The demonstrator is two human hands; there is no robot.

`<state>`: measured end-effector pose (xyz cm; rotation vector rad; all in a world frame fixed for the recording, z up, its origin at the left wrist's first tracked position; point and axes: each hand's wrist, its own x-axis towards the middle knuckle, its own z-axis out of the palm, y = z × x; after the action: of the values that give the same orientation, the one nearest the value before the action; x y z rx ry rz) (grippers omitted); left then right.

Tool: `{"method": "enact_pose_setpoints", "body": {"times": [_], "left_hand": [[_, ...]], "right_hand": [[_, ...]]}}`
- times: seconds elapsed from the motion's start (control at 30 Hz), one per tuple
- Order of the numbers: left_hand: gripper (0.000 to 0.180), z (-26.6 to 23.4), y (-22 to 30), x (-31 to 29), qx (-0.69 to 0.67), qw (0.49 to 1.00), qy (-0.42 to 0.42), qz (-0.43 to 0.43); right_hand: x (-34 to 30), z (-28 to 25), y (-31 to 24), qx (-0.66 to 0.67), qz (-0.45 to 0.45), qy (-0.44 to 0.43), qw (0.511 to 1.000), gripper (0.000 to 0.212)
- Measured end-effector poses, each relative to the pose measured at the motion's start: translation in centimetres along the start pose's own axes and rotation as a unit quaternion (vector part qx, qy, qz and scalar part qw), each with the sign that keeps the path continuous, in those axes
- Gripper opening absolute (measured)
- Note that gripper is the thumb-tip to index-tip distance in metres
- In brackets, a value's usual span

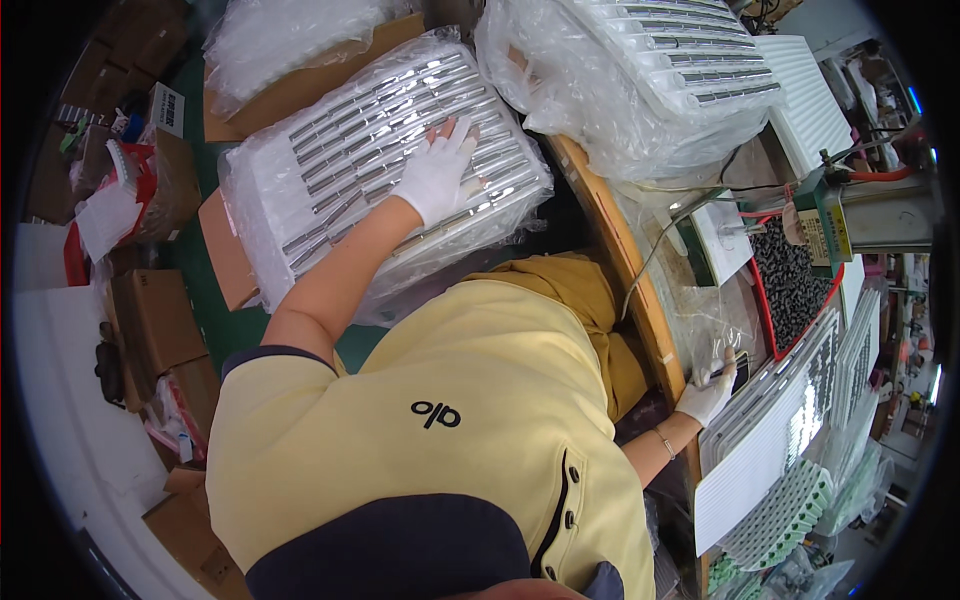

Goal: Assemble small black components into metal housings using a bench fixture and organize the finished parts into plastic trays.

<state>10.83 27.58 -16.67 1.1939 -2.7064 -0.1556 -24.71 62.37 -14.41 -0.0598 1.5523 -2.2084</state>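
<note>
My left hand (437, 178), in a white glove with some bare fingertips, lies spread over rows of shiny metal tubes (375, 135). They sit in a white ridged tray (270, 180) wrapped in clear plastic, on top of a stack at the left. On the bench at the right, my gloved right hand (708, 396) has its fingers stretched out beside a small dark item (741, 362). Whether it touches that item I cannot tell. Clear plastic film (715, 325) lies just beyond those fingertips.
Another plastic-wrapped stack of tubes (700, 60) stands at the far right. The bench's wooden edge (630, 250) runs beside me. A red bin (768, 300) holds small black parts (790, 275) near a green machine (822, 215). White ridged trays (745, 470) and cardboard boxes (160, 315) flank me.
</note>
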Motion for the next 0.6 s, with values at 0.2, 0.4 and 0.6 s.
{"method": "enact_pose_setpoints", "body": {"times": [0.2, 0.4, 0.6], "left_hand": [[0.063, 0.5, -0.1, -0.8, 0.025, 1.0, 0.002, -0.001], [0.062, -0.1, -0.7, -2.0, -0.041, 0.998, 0.055, 0.018], [0.056, -3.8, -4.2, -9.1, 0.088, 0.986, 0.05, -0.135]], "right_hand": [[0.2, 0.1, 0.2, -0.033, -0.003, 0.019, 0.999, 0.03], [0.7, -1.5, 0.4, -0.031, -0.029, -0.042, 0.998, 0.033], [0.4, -0.8, 0.1, -0.031, -0.014, -0.015, 0.999, 0.037]]}}
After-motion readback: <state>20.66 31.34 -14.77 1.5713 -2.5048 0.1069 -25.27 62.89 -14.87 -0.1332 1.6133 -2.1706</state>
